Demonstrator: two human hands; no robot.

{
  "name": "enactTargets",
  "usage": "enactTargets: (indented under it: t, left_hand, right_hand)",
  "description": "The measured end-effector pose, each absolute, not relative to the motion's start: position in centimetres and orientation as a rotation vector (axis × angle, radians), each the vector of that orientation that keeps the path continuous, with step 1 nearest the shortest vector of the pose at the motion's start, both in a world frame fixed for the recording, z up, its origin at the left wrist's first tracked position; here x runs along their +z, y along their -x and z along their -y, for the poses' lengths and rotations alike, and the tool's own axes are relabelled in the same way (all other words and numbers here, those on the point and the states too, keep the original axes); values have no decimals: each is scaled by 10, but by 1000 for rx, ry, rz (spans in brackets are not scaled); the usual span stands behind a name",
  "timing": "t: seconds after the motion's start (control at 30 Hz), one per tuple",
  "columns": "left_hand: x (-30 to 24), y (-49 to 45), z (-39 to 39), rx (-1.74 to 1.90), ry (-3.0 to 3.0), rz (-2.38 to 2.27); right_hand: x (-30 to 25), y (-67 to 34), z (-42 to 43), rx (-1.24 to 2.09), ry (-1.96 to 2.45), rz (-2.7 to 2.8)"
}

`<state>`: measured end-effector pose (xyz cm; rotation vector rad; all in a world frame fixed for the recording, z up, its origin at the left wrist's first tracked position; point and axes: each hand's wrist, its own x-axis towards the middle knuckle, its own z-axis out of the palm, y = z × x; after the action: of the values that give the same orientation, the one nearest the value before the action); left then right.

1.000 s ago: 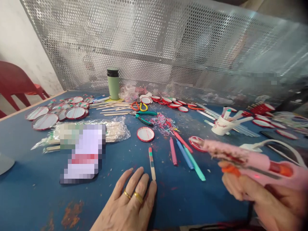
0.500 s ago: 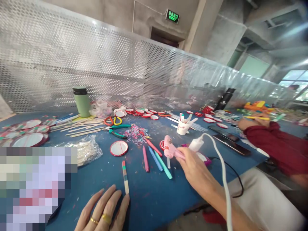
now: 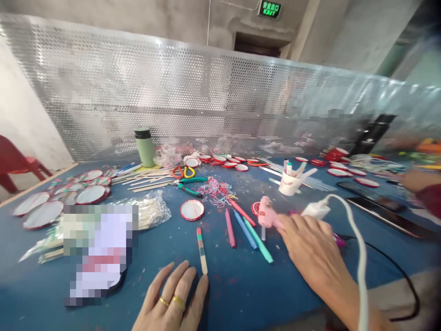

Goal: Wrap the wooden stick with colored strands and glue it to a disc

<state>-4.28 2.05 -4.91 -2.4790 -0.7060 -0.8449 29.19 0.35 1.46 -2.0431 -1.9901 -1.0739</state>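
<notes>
My left hand (image 3: 174, 296), with two gold rings, rests on the blue table with its fingers stretched out and slightly apart. Its thumb tip is at the near end of a craft stick (image 3: 201, 250) painted in red, green and dark bands at the far end. My right hand (image 3: 310, 243) is closed around the handle of a pink glue gun (image 3: 267, 212), a clear glue stick beside its head. Between the hands lie a pink marker (image 3: 230, 228), a blue marker (image 3: 245, 230) and a teal marker (image 3: 258, 241). A red-rimmed round lid (image 3: 192, 210) sits beyond the craft stick.
A phone (image 3: 103, 264), blurred out, lies at left beside a plastic bag of sticks (image 3: 153, 211). Teal-handled pliers (image 3: 191, 189), a white cup of pens (image 3: 288, 183) and a green bottle (image 3: 144, 147) stand or lie farther back. A white cable (image 3: 358, 257) passes my right forearm.
The view has swung left, so the table's contents appear farther right. My right hand remains on the glue gun, and my left hand stays beside the craft stick.
</notes>
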Motion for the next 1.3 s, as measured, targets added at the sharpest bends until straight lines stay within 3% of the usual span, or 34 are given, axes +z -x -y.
enactTargets:
  t: [0.17, 0.3, 0.47, 0.73, 1.0, 1.1, 1.3]
  left_hand:
    - [-31, 58, -22, -785, 2574, 658]
    - [13, 71, -40, -738, 2707, 662]
    - [70, 50, -105, -277, 2723, 1174]
    - [54, 11, -167, -86, 2844, 1407]
    - [57, 11, -163, -136, 2927, 1316]
    - [66, 15, -140, -387, 2848, 1167]
    - [74, 32, -80, -519, 2882, 1085]
  right_hand:
    - [19, -290, 0, -1125, 1825, 1990]
    - [35, -268, 5, -1083, 1540, 2051]
    - [56, -220, 2, -796, 1219, 2154]
    - [55, -193, -29, -465, 1180, 2192]
    - [43, -197, -41, -363, 1205, 2162]
    - [45, -199, -42, -329, 1215, 2122]
    - [48, -196, -36, -147, 1173, 2124]
